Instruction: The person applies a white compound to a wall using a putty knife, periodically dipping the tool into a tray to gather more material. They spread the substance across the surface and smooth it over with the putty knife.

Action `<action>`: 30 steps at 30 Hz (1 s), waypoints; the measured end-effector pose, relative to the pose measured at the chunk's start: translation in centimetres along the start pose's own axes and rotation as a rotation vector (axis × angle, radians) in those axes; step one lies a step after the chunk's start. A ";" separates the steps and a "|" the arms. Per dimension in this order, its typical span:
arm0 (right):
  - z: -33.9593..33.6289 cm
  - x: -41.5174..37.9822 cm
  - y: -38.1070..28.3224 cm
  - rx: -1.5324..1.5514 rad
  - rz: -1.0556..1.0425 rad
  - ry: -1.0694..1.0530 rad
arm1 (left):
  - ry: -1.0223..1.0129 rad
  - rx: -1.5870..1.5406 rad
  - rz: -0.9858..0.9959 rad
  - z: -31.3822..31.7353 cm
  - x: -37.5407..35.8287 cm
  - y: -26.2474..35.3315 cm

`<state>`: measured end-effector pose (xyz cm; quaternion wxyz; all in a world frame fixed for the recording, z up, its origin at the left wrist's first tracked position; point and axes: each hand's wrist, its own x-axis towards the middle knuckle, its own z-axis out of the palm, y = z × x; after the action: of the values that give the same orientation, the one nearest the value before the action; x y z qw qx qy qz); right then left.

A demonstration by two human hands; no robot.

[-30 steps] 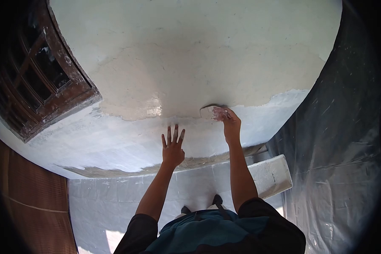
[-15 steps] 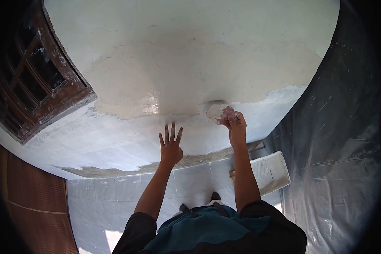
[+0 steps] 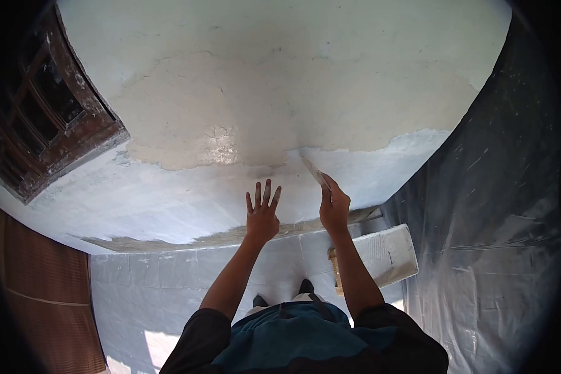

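My right hand (image 3: 335,209) grips a flat putty scraper (image 3: 313,171), seen nearly edge-on and smeared with pale filler. Its front edge meets the wall (image 3: 218,81) at the ragged line where the beige upper coat borders the white band (image 3: 187,196) below. To the left, my left hand (image 3: 263,219) is spread out with its fingers pointing up over the white band, holding nothing. Whitish residue marks those fingertips.
A brown-framed window (image 3: 75,134) sits at upper left. By my right forearm lies a white, filler-smeared tray (image 3: 389,252) on the grey-covered floor (image 3: 181,271). Plastic sheeting (image 3: 474,249) hangs on the right; a brown woven panel (image 3: 47,274) stands at lower left.
My right hand has moved left and down, turning the scraper from face-on to nearly edge-on. My left hand appears slightly further right, still spread; the whole view has shifted a little.
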<state>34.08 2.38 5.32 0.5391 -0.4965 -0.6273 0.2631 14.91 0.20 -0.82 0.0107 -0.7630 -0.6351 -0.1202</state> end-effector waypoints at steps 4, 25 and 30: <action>1.3 0.9 1.4 -0.233 -0.589 0.070 | 0.034 -0.018 -0.018 0.3 0.3 0.3; 6.6 5.2 13.4 -0.787 -0.942 0.346 | -0.079 -0.016 -0.202 5.8 -0.6 -1.6; 6.3 5.4 14.4 -0.845 -0.982 0.359 | -0.057 0.046 -0.190 7.4 -0.3 -1.7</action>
<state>33.50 13.87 -6.70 0.4517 -0.3580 -0.7299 -0.3674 14.43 1.51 -8.30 -0.0012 -0.7021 -0.7071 -0.0844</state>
